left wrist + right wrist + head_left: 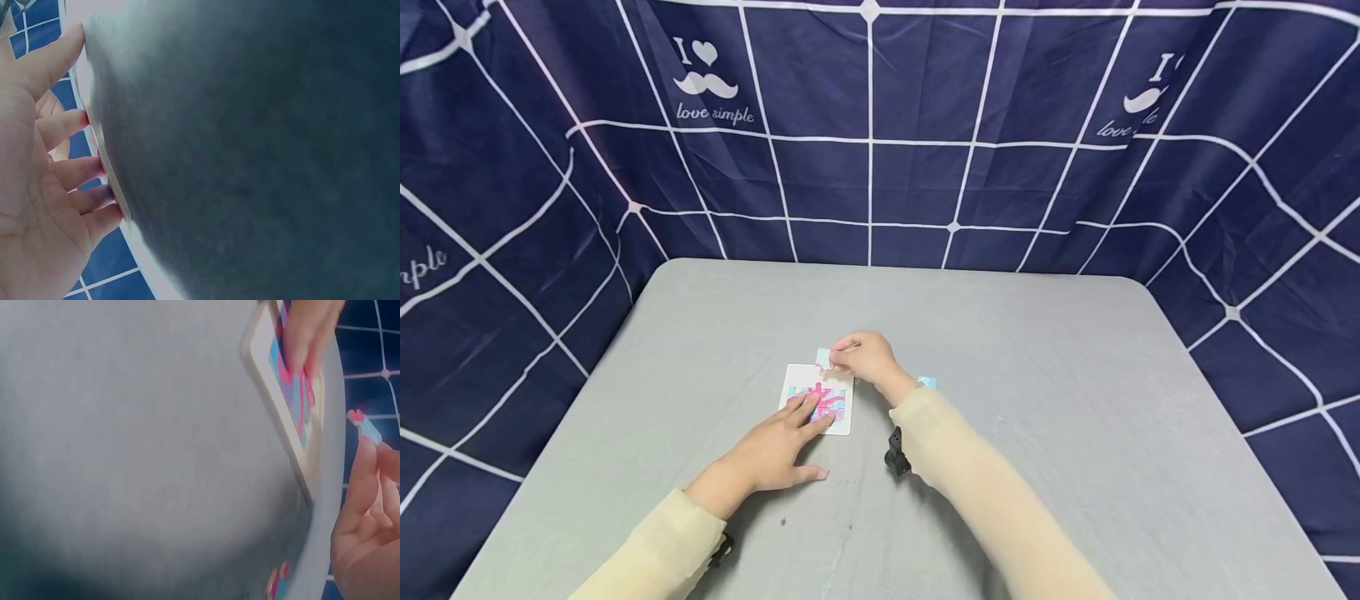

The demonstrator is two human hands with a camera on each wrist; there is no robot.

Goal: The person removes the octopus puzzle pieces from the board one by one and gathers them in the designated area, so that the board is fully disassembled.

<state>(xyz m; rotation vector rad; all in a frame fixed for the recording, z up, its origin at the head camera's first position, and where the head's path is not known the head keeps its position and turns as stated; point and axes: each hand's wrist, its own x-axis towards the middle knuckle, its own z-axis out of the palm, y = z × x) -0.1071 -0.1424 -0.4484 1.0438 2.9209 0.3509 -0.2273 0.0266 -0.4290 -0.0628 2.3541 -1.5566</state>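
Note:
A jigsaw puzzle board (795, 374) with a pale raised frame lies on the table, pink and light blue pieces filling its nearer part. My left hand (775, 450) rests on it with spread fingers, the fingertips (94, 167) at the board and the thumb out to the side. Between thumb and fingers my right hand (867, 357) pinches a light blue and pink puzzle piece (369, 429), held over the board's far edge. Another puzzle piece (927, 382) lies on the table, partly hidden behind my right wrist.
The grey table (1037, 333) stretches out on all sides of the board. Dark blue cloth (917, 183) with white lines hangs behind the table and along both sides. A black device (896, 454) is strapped under my right wrist.

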